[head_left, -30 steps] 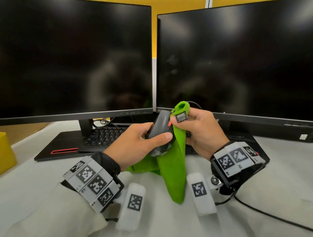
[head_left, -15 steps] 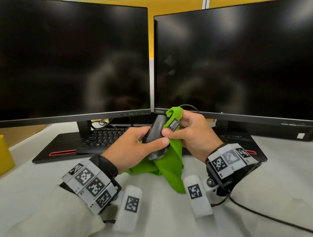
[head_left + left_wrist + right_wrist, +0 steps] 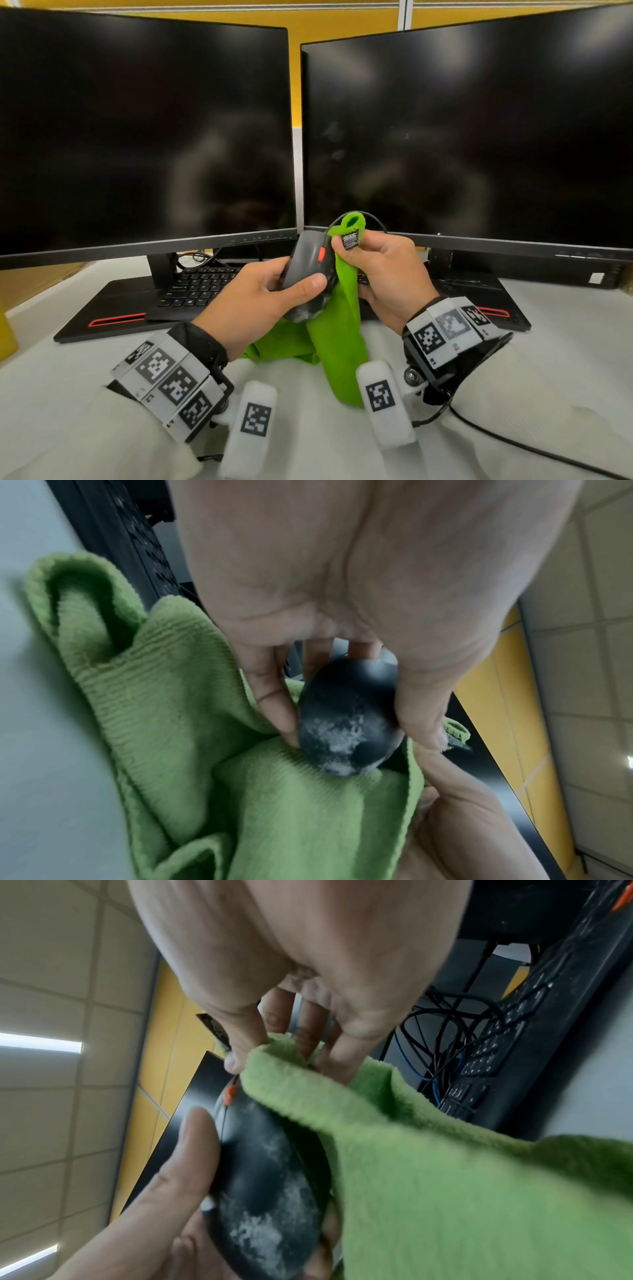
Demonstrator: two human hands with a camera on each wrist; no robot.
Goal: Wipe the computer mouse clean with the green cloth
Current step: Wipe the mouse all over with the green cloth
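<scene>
Pinching green cloth (image 3: 337, 318) beside left-hand-held mouse (image 3: 306, 270)

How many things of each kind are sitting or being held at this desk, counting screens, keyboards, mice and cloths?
Large black computer monitors: 2
Black keyboard on its flat black stand: 1
Dark grey computer mouse with a red wheel, held in the left hand: 1
Green microfibre cloth, pinched by the right hand: 1
Total: 5

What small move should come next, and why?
Probably drag the cloth down over the mouse's rear: white residue shows there, while the right hand pinches the cloth near the front and the left hand grips the mouse.
</scene>
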